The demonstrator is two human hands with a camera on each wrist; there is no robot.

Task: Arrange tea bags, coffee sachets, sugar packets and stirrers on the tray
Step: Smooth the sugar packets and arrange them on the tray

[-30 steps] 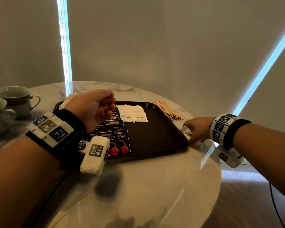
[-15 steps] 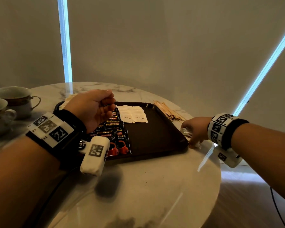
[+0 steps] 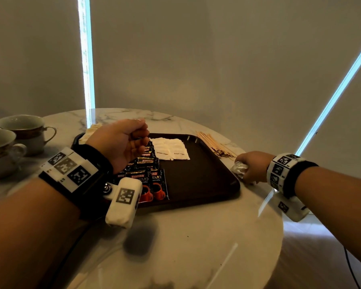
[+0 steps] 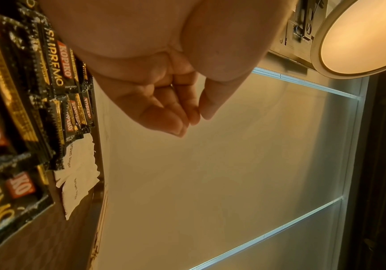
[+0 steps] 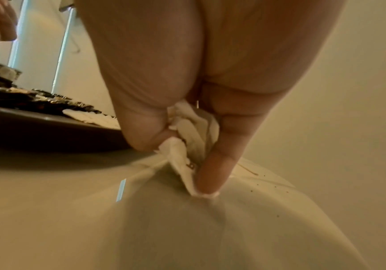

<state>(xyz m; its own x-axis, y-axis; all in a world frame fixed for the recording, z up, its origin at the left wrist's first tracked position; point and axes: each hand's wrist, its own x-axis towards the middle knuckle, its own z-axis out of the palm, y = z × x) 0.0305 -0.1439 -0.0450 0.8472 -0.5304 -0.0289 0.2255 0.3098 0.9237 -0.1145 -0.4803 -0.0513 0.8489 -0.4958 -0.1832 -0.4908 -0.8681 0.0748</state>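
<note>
From the head view, the dark brown rectangular plastic tray [image 3: 198,180] sits on the round white marble counter [image 3: 186,236]. On its left part lie overlapping black-and-gold coffee sachets [image 3: 152,178], and at the far middle white paper brown-sugar packets [image 3: 171,148]. Thin wooden stirrers [image 3: 214,144] lie off the tray on the counter, just past its far right corner. The left hand [image 3: 121,142] hovers above the sachets, while the right hand [image 3: 251,168] rests on the counter just beside the tray's right edge, gripping a crumpled bunch of white packets [image 3: 239,168] (what kind they are I cannot tell). Two cups [image 3: 19,132] stand at the far left.

In the left wrist view, the left hand's fingers [image 4: 164,113] are loosely curled and hold nothing.

In the right wrist view, the thumb and fingers [image 5: 212,164] pinch the white packets against the counter. To do this step well, I judge the hand should gather the whole bunch firmly, lift it clear of the rim, and lay it flat in the bare right part of the tray.

Compared with a second ago, the right hand has shifted only slightly; the left is unchanged.
</note>
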